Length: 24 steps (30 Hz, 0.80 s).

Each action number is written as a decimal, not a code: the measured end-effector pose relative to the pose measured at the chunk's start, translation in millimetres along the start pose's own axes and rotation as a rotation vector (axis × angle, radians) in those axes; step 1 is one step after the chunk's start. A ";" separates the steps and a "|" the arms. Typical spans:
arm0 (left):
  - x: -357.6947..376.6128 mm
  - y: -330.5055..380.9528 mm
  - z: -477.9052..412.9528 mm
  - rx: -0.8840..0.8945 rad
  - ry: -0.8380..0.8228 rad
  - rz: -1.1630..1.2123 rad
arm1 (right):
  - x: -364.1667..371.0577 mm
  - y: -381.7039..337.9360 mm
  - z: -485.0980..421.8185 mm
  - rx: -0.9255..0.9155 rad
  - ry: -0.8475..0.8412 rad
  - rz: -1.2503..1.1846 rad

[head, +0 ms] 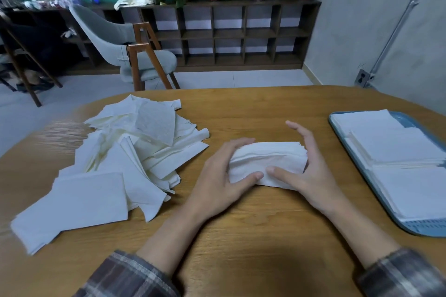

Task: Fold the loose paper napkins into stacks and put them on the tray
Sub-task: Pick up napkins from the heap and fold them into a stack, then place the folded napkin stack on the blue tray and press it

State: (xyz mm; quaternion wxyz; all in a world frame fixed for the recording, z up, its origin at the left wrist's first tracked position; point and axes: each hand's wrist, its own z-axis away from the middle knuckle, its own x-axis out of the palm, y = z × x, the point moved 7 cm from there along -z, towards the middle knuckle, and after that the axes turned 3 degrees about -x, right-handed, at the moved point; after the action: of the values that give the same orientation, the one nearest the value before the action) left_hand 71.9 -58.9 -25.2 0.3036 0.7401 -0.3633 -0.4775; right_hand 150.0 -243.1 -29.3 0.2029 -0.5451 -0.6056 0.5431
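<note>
Our left hand (222, 176) curls round one end of the thick folded stack of white paper napkins (268, 160) on the brown wooden table (241, 236). Our right hand (313, 173) presses the other end with its thumb, fingers nearly straight. Held so unevenly, it may spring open before reaching the blue plastic tray (421, 228) to its right.

No legible text or labels.

White folded napkin stack (268, 161) mid-table, loose napkin heap (125, 159) left, blue tray (420, 228) with stacks right
</note>
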 end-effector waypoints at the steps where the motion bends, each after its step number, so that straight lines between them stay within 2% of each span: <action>1: 2.8 -0.3 -0.2 0.003 -0.020 -0.003 | 0.7 0.1 0.7 0.012 0.014 0.006; 5: 0.0 0.0 1.6 0.005 0.059 0.023 | -1.2 4.3 0.0 0.029 0.119 -0.005; 8: -4.1 -6.1 4.3 -0.075 0.106 0.072 | 0.1 1.1 5.6 0.066 0.133 -0.022; 11: -4.0 -14.0 6.4 -0.153 0.120 0.090 | 5.9 -7.3 15.8 0.105 -0.006 -0.110; 14: -3.2 -13.1 9.1 -0.175 0.117 0.090 | 8.0 -10.2 22.7 0.085 -0.135 -0.051; 18: -0.6 -5.2 9.1 -0.215 0.042 0.113 | -0.6 -7.1 24.3 0.118 -0.149 -0.015; 24: 10.3 26.9 13.2 -0.193 -0.201 0.202 | -31.7 -11.7 31.4 0.160 -0.111 -0.025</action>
State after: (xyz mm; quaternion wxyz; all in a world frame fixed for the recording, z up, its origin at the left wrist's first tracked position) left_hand 55.9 -83.6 -13.5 0.3819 0.6156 -0.4167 -0.5491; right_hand 128.8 -282.5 -18.2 0.2187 -0.4887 -0.5774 0.6163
